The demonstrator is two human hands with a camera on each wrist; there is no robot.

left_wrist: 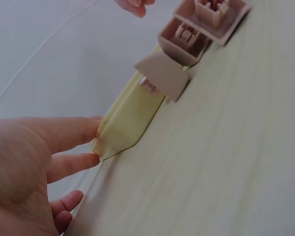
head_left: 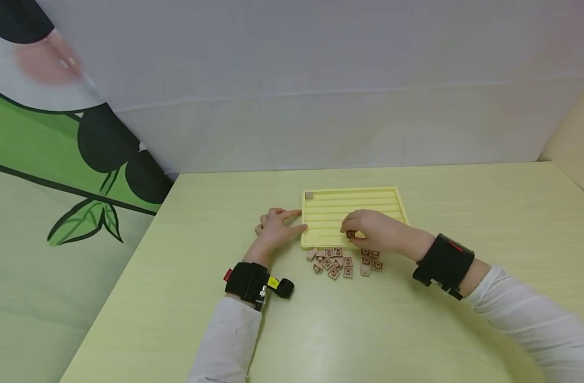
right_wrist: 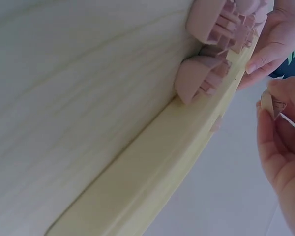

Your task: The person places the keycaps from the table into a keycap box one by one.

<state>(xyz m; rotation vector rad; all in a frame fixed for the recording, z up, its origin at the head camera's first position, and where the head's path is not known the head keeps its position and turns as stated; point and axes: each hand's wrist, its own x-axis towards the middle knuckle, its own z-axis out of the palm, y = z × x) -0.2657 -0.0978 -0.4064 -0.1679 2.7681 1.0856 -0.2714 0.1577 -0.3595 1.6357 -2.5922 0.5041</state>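
A shallow yellow ridged tray (head_left: 351, 189) lies on the table, with one keycap (head_left: 309, 196) seated in its far left corner. At the tray's left side rests my left hand (head_left: 276, 230), its extended fingertips touching the tray's end, as the left wrist view also shows. My right hand (head_left: 380, 230) is over the near middle of the tray and pinches a small pinkish keycap (right_wrist: 271, 104) between thumb and fingers. Several loose keycaps (head_left: 334, 273) are scattered along the tray's near edge, some upside down with their hollow undersides showing.
The pale wooden table (head_left: 330, 330) extends around the tray. Behind it stands a light wall covering (head_left: 320, 127), and a green printed panel (head_left: 28, 255) is to the left. Black straps (head_left: 445, 266) with cameras sit on both wrists.
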